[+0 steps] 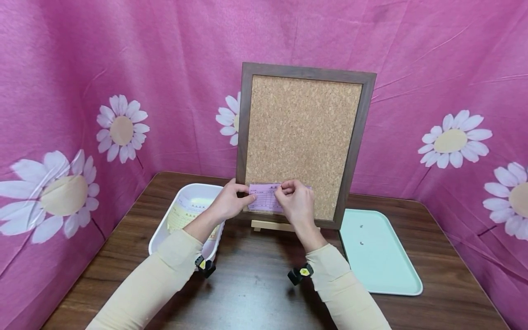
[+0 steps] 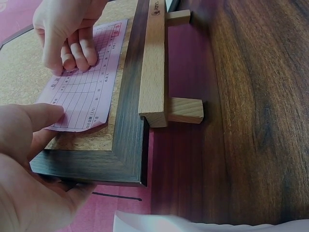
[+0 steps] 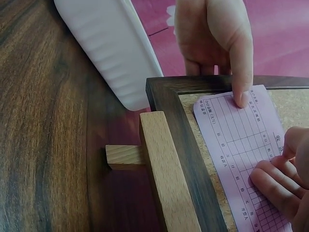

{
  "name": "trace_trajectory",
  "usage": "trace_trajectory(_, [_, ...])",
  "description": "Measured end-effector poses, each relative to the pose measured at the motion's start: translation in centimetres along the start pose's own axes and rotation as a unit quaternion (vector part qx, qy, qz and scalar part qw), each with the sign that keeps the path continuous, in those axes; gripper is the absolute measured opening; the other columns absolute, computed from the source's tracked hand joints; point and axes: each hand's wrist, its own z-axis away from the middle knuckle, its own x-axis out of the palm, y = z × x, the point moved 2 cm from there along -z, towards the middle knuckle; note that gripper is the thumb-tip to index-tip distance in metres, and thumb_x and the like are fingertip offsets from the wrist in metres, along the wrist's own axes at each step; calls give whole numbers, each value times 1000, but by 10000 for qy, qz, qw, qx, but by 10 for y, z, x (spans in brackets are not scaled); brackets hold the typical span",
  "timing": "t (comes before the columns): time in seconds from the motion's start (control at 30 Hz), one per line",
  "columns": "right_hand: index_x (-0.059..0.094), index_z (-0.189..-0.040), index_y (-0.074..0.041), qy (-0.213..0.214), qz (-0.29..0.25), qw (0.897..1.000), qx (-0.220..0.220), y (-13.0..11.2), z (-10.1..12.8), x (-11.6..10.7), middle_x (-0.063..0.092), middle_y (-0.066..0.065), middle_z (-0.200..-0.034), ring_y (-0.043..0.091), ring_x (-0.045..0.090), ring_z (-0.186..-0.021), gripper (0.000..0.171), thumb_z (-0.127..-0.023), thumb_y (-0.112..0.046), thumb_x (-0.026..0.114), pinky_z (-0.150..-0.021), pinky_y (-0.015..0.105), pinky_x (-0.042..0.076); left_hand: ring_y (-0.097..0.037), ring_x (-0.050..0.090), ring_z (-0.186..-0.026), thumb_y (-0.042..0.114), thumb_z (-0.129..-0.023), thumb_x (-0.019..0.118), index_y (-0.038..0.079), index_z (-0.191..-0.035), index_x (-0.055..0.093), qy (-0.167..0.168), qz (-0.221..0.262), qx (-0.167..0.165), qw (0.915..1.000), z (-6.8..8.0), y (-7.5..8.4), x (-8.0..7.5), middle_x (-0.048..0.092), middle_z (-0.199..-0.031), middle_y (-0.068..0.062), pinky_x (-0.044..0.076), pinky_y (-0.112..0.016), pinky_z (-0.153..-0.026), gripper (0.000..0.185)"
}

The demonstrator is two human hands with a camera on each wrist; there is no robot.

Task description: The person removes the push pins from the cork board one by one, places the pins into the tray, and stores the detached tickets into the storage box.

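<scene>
A pink receipt slip point(image 1: 261, 198) with printed lines lies against the lower part of a cork board point(image 1: 303, 133) in a dark wooden frame. My left hand point(image 1: 228, 200) holds the slip's left end, its thumb on the paper and other fingers behind the frame's edge in the left wrist view. At the slip's upper middle, my right hand point(image 1: 298, 201) pinches between thumb and forefinger a tiny thing that looks like a thumbtack, mostly hidden by the fingertips. The right hand's other fingers point(image 3: 275, 181) rest on the paper.
A white plastic basket point(image 1: 158, 229) with yellowish and white slips stands at the left. To the right lies a mint green tray point(image 1: 383, 256) bearing two small metal tacks point(image 1: 361, 243). The board leans on a light wooden stand point(image 2: 154, 67). Pink flowered cloth point(image 1: 185, 91) surrounds the table.
</scene>
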Motion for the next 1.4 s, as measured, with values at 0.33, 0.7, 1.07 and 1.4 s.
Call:
trace_trajectory(0.33, [77, -86, -4, -27, -111, 9999, 20, 0, 1, -1, 78, 10, -74, 24, 71, -65, 11, -84, -13, 74, -64, 31, 54, -52, 16, -164, 19, -102, 73, 1, -107, 81, -57, -1, -83, 9999, 0, 0, 1, 30, -169, -39, 19, -65, -133, 20])
trace_trajectory(0.7, [77, -85, -3, 68, -168, 9998, -63, 2, 2, -1, 78, 11, -74, 24, 72, -65, 9, -84, -12, 74, -63, 30, 54, -52, 13, -165, 18, -102, 72, 2, -101, 80, -31, -33, -21, 10000, 1, 0, 1, 55, -155, -34, 18, -66, -133, 18])
trace_trajectory(1.07, [75, -84, -3, 32, -380, 9993, 0, 2, 3, -1, 78, 12, -75, 22, 70, -65, 7, -83, -10, 74, -60, 19, 50, -53, 15, -164, 21, -102, 72, 2, -103, 80, -44, -24, -74, 10000, 1, 1, 0, 37, -166, -39, 19, -66, -132, 21])
trace_trajectory(1.4, [76, -86, -4, -10, -405, 9992, 44, 2, 4, -3, 79, 12, -77, 21, 72, -68, 8, -85, -11, 74, -61, 18, 50, -53, 16, -164, 19, -101, 73, 0, -104, 81, 15, 28, -18, 10000, -1, -1, 0, 34, -166, -41, 19, -65, -133, 21])
